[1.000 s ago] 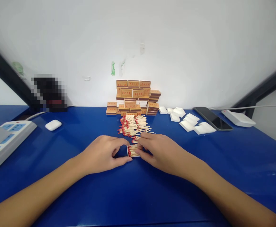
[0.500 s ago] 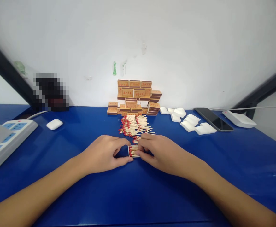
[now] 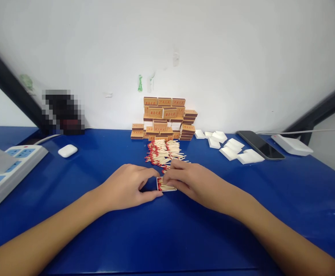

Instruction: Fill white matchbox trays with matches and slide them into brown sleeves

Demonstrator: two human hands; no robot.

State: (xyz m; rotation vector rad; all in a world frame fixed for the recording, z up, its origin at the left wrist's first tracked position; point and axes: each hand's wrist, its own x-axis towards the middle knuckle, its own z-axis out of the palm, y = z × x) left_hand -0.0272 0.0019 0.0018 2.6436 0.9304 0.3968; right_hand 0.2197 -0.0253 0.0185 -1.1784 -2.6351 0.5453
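A small white matchbox tray (image 3: pixel 171 190) lies on the blue table, with red-tipped matches (image 3: pixel 162 187) lined up inside it. My left hand (image 3: pixel 127 188) grips the tray's left end between thumb and forefinger. Bent over the tray from the right, my right hand (image 3: pixel 188 182) has its fingers drawn together on the matches; its fingertips are partly hidden. Just beyond the tray spreads a loose pile of matches (image 3: pixel 161 151), heads mostly to the left.
Behind the pile, printed matchboxes (image 3: pixel 164 115) stand stacked against the wall. To the right are several white trays (image 3: pixel 230 149), a phone (image 3: pixel 260 145) and a white box-shaped device (image 3: pixel 292 145). At left lie a white earbud case (image 3: pixel 67 150) and a power strip (image 3: pixel 18 161).
My right fingers have shifted slightly left and up over the tray, uncovering more of its near right side. The left hand keeps its grip. The whole view has drifted slightly.
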